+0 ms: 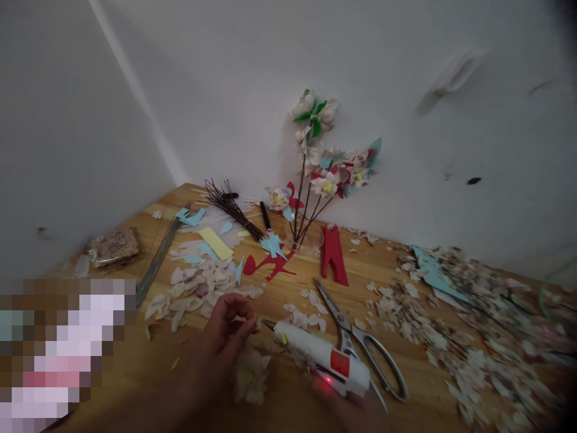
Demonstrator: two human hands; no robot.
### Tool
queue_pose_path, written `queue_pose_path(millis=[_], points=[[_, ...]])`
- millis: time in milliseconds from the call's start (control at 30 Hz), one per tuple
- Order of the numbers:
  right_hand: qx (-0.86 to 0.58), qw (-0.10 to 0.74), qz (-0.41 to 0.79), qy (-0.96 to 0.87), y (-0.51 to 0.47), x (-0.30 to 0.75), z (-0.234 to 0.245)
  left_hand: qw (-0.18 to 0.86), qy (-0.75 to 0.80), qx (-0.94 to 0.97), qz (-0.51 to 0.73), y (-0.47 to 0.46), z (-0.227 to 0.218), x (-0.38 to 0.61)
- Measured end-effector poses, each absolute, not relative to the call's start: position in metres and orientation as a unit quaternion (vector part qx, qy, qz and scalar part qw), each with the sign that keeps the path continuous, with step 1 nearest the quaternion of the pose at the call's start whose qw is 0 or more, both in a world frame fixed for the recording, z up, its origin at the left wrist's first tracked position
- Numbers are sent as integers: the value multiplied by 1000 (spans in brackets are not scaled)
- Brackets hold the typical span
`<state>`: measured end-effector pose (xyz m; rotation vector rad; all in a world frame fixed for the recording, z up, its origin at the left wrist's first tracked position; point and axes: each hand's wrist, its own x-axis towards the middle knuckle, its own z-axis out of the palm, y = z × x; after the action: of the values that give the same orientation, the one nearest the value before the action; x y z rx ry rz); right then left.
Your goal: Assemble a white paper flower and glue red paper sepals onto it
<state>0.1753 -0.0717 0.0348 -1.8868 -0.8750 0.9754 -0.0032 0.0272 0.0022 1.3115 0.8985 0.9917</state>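
Observation:
My right hand [345, 409] is wrapped around a white hot glue gun [311, 352] with a red panel and a glowing red light. The gun's nozzle points left, close to the fingertips of my left hand [232, 328]. Thumb and fingers there are pinched together around a small pale bit, too small to make out. Just below my left hand sits a cream-coloured artificial flower [251, 376] with a yellowish centre; whether the hand touches it is unclear. Metal scissors [349, 334] lie right beside the glue gun, blades pointing away. Loose pale petals [202, 285] are heaped beyond my left hand.
Artificial flowers on twigs [311, 180] stand in a clear container [311, 237] by the wall. Nearby lie red felt [332, 255], a twig bundle [232, 207], a yellow strip [216, 243] and wires [157, 258]. Many dried petals [419, 313] cover the right side.

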Motion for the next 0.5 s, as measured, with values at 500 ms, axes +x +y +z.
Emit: queue_pose_path(millis=[500], points=[[-750, 385, 363, -397, -71, 178, 34, 580, 389, 575, 426, 28, 1, -4]])
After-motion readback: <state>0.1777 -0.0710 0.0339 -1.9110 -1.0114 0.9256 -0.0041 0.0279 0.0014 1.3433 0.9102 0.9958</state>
